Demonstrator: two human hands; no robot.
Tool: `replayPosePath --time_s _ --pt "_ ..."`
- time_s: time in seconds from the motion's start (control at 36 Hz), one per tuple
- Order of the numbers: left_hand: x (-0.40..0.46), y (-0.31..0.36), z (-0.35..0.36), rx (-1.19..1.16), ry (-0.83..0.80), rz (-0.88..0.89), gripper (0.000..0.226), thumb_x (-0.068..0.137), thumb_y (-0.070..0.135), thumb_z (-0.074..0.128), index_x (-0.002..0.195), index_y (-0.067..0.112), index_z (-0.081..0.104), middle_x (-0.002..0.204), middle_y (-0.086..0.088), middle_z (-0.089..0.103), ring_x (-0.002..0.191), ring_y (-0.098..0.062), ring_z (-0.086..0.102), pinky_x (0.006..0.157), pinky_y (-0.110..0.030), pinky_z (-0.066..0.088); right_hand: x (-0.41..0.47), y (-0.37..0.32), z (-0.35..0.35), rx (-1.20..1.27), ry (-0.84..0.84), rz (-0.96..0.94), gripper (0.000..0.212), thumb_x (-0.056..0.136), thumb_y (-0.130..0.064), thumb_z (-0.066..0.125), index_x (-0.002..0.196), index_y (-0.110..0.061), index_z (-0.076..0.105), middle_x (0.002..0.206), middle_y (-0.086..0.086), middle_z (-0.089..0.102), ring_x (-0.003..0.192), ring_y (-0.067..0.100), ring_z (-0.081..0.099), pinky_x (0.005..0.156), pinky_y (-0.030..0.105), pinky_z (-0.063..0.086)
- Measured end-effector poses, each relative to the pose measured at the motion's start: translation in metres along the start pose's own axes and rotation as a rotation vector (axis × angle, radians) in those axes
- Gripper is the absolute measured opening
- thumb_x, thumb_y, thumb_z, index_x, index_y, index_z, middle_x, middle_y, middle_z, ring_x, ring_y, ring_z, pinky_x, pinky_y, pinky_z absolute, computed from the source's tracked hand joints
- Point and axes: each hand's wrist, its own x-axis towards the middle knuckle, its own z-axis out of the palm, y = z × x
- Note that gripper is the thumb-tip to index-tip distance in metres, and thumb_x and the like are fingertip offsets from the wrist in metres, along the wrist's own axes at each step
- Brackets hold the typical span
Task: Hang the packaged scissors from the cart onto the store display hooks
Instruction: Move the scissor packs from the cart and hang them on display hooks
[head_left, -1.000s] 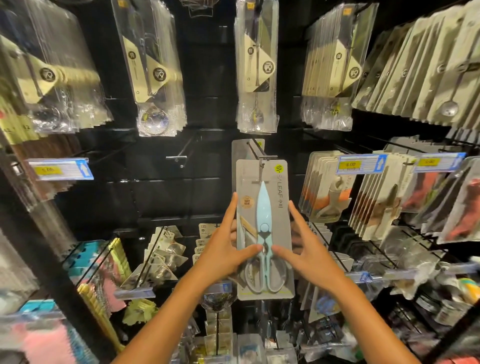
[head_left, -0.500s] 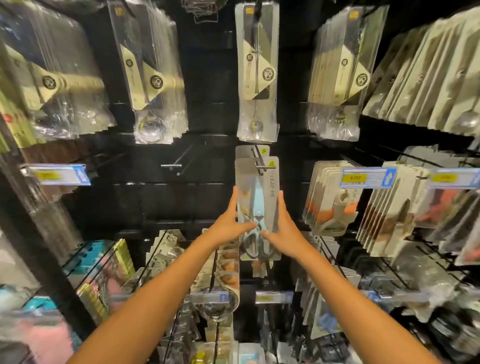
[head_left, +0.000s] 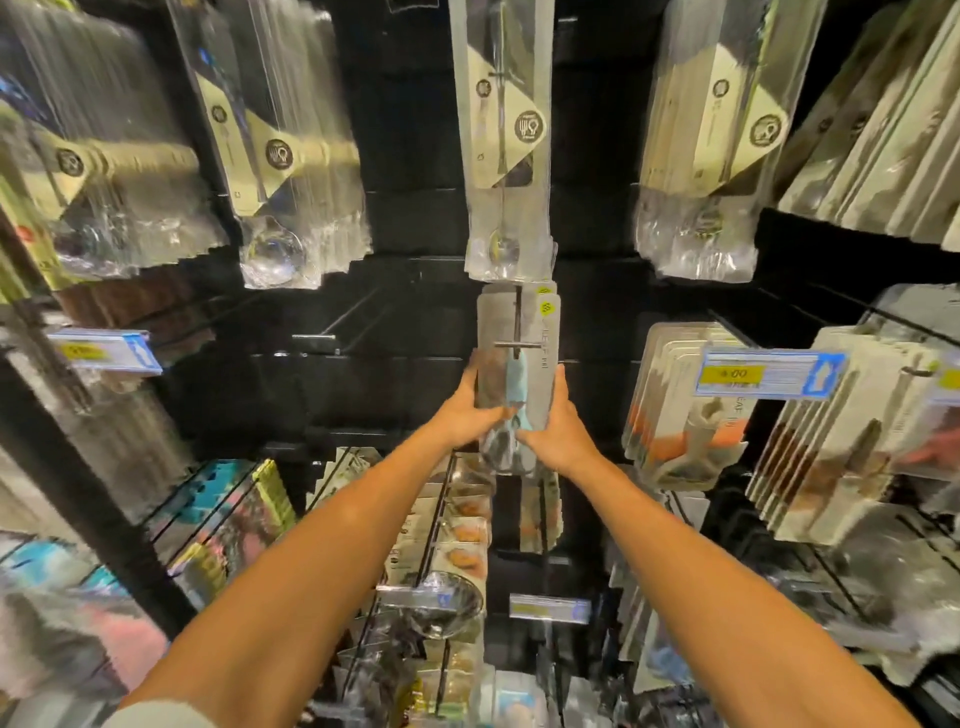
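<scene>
Head view, hanging step. I hold the grey card package of light-blue-handled scissors (head_left: 519, 384) between both hands, up against the black slotted display wall (head_left: 415, 322). My left hand (head_left: 465, 415) grips the card's left edge, fingers curled behind and thumb across the front; my right hand (head_left: 558, 428) grips the right edge the same way. The card sits on the metal display hook (head_left: 514, 344), whose crossbar tip shows in front of the card's upper part; another grey card appears to hang just behind it.

Judgement: the step in hand is sliding the package back along the hook. To do it well, I should keep both edges level so the hang hole does not bind, push evenly towards the wall, and let go only once the card hangs free.

Orientation: the package's long axis runs vertically. The blade end seems to point up towards the hook and the handle loops down, between my hands; motion blur makes this uncertain. Clear packs of metal ladles (head_left: 506, 156) hang directly above.
</scene>
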Motion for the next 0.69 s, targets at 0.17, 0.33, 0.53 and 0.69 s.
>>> replayPosePath --time_s 0.17,0.33,0.53,0.69 --pt "-0.022 -0.013 0.002 0.089 0.095 0.048 0.100 0.092 0.015 0.073 0.163 0.021 0.003 0.161 -0.012 0.035 0.148 -0.026 0.036 0.121 -0.041 0.032 -0.022 0.013 0.006 0.077 -0.034 0.062 0.105 0.083 -0.018 0.078 0.159 -0.031 0.008 0.141 -0.007 0.043 0.129 0.012 0.047 0.101 0.031 0.045" --pt "-0.074 -0.045 -0.003 0.378 0.130 0.148 0.075 0.097 0.022 0.066 0.160 0.024 0.025 0.163 -0.003 0.031 0.150 -0.018 0.030 0.118 -0.028 0.027 -0.075 0.012 0.009 0.014 -0.178 0.054 0.074 0.092 -0.026 0.071 0.156 -0.022 0.033 0.154 0.003 0.043 0.141 0.020 0.042 0.109 0.029 0.036" --pt "-0.157 -0.089 -0.019 0.551 0.177 0.246 0.063 0.100 0.031 0.060 0.157 0.032 0.033 0.164 0.009 0.027 0.150 -0.005 0.022 0.122 -0.027 0.020 -0.127 0.006 0.026 -0.110 -0.368 -0.159 0.056 0.093 -0.036 0.069 0.145 -0.028 0.050 0.141 -0.012 0.053 0.128 0.001 0.050 0.109 0.021 0.040" --pt "-0.246 -0.134 -0.044 0.718 0.203 0.254 0.059 0.100 0.043 0.054 0.154 0.022 0.041 0.161 0.005 0.035 0.150 -0.015 0.029 0.124 -0.039 0.025 -0.173 -0.008 0.054 -0.266 -0.528 -0.303 0.053 0.102 -0.036 0.055 0.151 -0.037 0.036 0.158 -0.019 0.031 0.146 0.002 0.026 0.119 0.026 0.026"
